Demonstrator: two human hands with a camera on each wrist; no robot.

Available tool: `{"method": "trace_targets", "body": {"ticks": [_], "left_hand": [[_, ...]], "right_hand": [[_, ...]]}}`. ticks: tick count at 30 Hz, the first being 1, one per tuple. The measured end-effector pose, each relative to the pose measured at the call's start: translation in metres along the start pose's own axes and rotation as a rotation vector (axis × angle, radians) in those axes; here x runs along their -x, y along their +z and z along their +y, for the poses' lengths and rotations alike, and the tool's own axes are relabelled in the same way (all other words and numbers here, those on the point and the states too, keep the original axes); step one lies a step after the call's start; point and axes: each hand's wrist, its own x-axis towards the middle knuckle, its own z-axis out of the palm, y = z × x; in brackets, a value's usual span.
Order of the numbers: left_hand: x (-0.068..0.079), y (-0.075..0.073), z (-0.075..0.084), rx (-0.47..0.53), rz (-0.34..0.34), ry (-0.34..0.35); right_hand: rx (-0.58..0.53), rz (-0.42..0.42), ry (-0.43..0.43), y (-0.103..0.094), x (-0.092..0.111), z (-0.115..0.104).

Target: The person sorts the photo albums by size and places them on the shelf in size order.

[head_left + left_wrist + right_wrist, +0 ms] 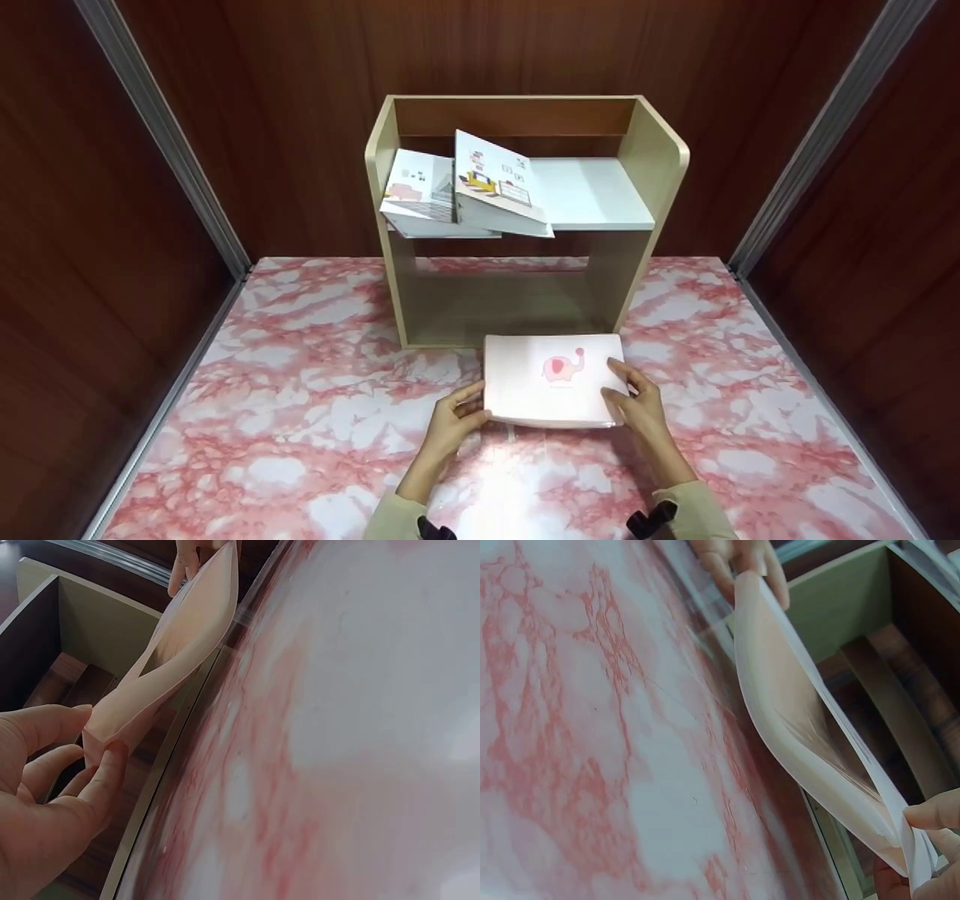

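Observation:
Both hands hold a flat pale pouch-like thing [553,379] with a pink elephant printed on its upper face. Along its near side, the wrist views show a gap between two layers, with a pinkish inside. My left hand [454,420] pinches its left edge between thumb and fingers, seen close up in the left wrist view. At the right edge, my right hand [636,401] grips it with the thumb on the printed face. It sits at the front of a two-level shelf unit [652,165], overlapping its lower front edge in the head view.
On the upper shelf's left part lean two white printed book-like things, one with a pink picture [418,187] and one with a yellow picture [495,184]. A red-and-white marbled surface [285,420] lies below. Brown wood panels [300,112] enclose the sides and back.

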Motion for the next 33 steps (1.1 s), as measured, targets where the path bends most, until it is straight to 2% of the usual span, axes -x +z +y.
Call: {"method": "trace_targets", "body": {"ticks": [8,15,21,27,31,33], "left_hand": [[-0.002,-0.006,0.001,-0.019,-0.003,0.039],[0.001,-0.011,0.003,-0.075,-0.033,0.024],[0.0,-0.012,0.002,-0.064,0.002,0.026],[0.0,-0.015,0.002,-0.069,0.01,0.013],[0.004,-0.013,0.016,-0.08,0.022,0.01],[0.004,-0.014,0.015,-0.088,0.028,0.035]], "right_hand": [[0.009,-0.03,-0.036,0.004,-0.002,-0.001],[0.033,-0.064,-0.025,0.006,-0.003,-0.001],[0.028,-0.044,-0.034,0.011,-0.005,0.0],[0.006,-0.034,-0.052,0.015,-0.007,0.001],[-0.008,-0.031,-0.06,0.016,-0.009,0.002],[-0.001,-0.031,-0.074,0.018,-0.01,0.002]]}}
